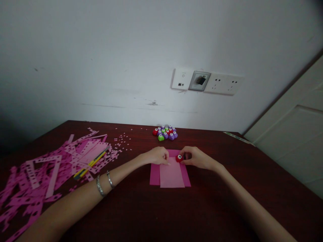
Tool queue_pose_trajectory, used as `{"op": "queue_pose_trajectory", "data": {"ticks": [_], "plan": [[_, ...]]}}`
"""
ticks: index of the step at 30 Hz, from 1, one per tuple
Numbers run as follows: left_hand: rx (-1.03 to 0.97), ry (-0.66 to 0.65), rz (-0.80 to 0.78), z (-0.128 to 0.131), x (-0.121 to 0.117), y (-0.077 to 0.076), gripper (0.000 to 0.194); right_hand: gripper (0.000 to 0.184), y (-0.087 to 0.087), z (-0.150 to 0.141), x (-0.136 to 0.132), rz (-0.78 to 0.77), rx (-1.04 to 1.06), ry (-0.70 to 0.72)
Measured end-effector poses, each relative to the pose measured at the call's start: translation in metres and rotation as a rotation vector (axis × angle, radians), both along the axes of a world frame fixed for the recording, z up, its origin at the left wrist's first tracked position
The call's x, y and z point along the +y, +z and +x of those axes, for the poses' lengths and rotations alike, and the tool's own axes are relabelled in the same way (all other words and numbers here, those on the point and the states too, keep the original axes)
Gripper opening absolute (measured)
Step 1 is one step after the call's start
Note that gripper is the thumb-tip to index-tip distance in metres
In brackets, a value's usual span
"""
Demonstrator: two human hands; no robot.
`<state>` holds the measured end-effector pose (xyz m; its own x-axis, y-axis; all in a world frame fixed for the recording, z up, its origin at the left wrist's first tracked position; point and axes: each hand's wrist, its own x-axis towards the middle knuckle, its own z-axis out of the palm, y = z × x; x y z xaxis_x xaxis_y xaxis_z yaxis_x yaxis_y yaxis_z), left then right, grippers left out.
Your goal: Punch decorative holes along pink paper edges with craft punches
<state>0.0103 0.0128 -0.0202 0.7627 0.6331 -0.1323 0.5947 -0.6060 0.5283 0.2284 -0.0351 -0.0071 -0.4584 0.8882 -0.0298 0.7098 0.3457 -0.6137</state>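
Observation:
In the head view my right hand grips a small red craft punch with a white round top, thumb and fingers around its side. The punch sits at the upper right part of a light pink sheet of paper. My left hand is closed, its fingertips pinched at the upper left part of that sheet. Beneath lies a darker pink sheet, showing on both sides and at the top. Whether the punch has paper in its slot is too small to tell.
Several purple, green and red craft punches stand grouped near the wall. At left lies a pile of punched pink paper scraps with a yellow utility knife on it. Tiny paper cut-outs are scattered beside it. Wall sockets are above the table.

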Motion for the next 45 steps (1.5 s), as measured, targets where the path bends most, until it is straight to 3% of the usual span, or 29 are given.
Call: {"op": "queue_pose_trajectory", "data": {"ticks": [10, 16, 22, 27, 33, 45], "plan": [[-0.082, -0.009, -0.052, -0.003, 0.005, 0.000, 0.017, 0.020, 0.000, -0.001, -0.001, 0.015, 0.020, -0.012], [-0.218, 0.177, -0.047, -0.017, 0.022, 0.012, 0.028, 0.021, 0.005, -0.002, -0.002, -0.018, 0.062, -0.023], [-0.197, 0.062, -0.192, -0.020, 0.026, 0.007, 0.036, 0.021, 0.010, -0.005, -0.004, -0.038, 0.058, -0.050], [-0.218, 0.027, -0.232, -0.013, 0.019, 0.003, 0.027, 0.022, 0.010, -0.004, -0.004, -0.038, 0.075, -0.044], [-0.234, 0.054, -0.219, -0.009, 0.016, -0.001, 0.016, 0.022, 0.004, -0.003, -0.001, -0.026, 0.072, 0.000], [-0.249, 0.055, -0.235, -0.010, 0.017, 0.001, 0.017, 0.021, 0.004, -0.002, -0.002, -0.032, 0.081, 0.007]]}}
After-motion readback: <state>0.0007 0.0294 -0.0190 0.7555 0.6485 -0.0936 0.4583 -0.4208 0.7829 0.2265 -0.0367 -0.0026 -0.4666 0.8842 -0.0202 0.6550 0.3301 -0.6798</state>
